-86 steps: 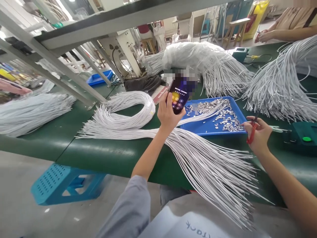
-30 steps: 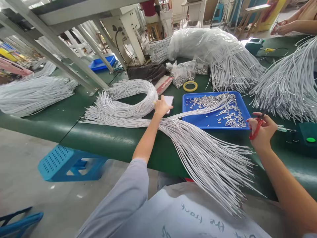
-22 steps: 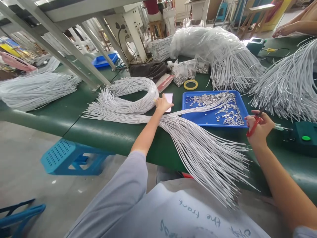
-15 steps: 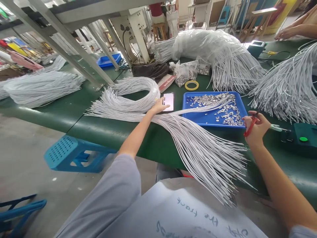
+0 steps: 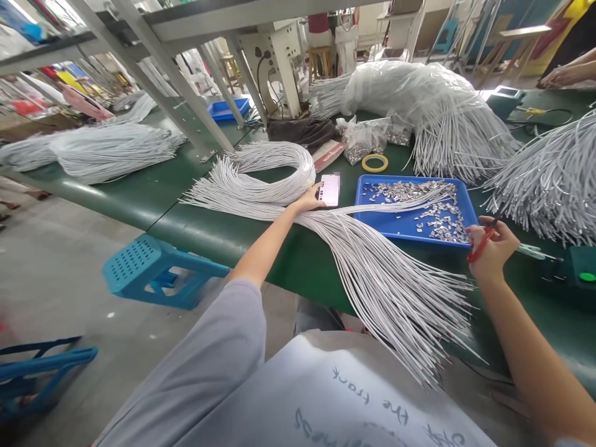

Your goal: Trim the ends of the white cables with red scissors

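Observation:
My left hand [image 5: 308, 200] reaches onto the green table, its fingers at the near left edge of a phone [image 5: 329, 190] with a lit screen. Under that hand runs a bundle of white cables [image 5: 372, 267], fanned out toward the table's front edge. A few strands lie across a blue tray [image 5: 419, 239] of small metal pieces [image 5: 442, 217]. At the tray's right corner my right hand [image 5: 493, 248] is closed round red-handled pliers [image 5: 482, 242]. Whether the left fingertips press on the phone is hard to see.
A coiled cable bundle [image 5: 279, 180] lies behind my left arm. Yellow tape [image 5: 375, 162], bags of metal parts [image 5: 363, 139] and a plastic-wrapped cable bundle [image 5: 410, 93] are at the back. More cables [image 5: 554, 174] lie right; another person's hands [image 5: 565, 76] show far right.
The view has shifted, so the table and its objects appear farther right. Both hands keep nearly the same places beside the phone and the tray.

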Tool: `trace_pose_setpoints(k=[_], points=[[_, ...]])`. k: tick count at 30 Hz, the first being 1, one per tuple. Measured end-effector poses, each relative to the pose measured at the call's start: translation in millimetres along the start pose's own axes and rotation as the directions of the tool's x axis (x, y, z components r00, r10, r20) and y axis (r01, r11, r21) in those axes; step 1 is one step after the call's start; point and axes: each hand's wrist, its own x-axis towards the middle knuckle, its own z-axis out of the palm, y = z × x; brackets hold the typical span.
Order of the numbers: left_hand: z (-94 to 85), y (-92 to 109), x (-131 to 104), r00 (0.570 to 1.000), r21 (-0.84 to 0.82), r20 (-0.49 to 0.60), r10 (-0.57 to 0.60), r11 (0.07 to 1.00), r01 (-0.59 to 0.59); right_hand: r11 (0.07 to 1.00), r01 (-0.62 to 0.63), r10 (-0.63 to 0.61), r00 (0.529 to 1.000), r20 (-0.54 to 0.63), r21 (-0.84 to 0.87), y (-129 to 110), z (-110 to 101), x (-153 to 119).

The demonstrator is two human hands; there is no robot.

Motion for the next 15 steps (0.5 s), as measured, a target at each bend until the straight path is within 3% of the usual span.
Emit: trace_pose_setpoints(k=[8,15], points=[[6.3,12.5,12.1,0.984,0.105,-0.166,-0.059,0.991,0.078,0.999,-0.018,0.018,1.0,0.011,0.041,2.5,1.7,-1.6],[7.2,16.3,11.2,0.973,0.174,-0.219,-0.078,0.978,0.118,0.997,-0.037,0.036,0.999,0.014,0.067,4.4,2.3,-1.2]])
